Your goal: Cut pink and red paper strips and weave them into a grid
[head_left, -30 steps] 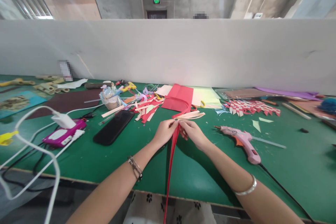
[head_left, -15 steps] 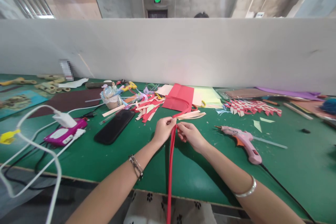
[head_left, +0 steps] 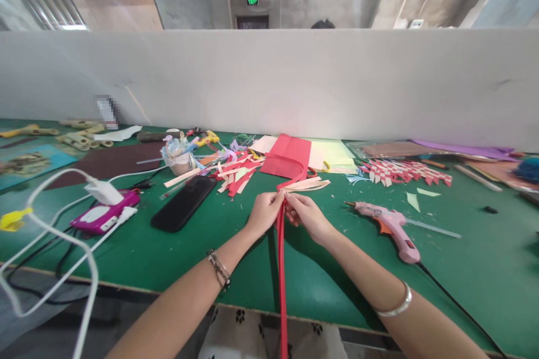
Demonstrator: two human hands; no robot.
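Note:
A long red strip hangs from my fingertips over the front edge of the green table, and its other part curves back over the red paper. My left hand pinches the strip from the left. Close against it, my right hand is closed on the same strip, thumb and finger together. The fingertips of both hands meet at the strip. Pale and red cut strips lie piled behind my left hand, and a few pale strips rest just beyond my right hand.
A black phone and a purple power strip with white cables are at the left. At the right lies a pink glue gun with a black cord. Red-and-white woven paper lies behind it. A pale partition stands along the back.
My right hand has moved slightly left and up to meet my left fingertips. The hanging part of the red strip has shifted to the right.

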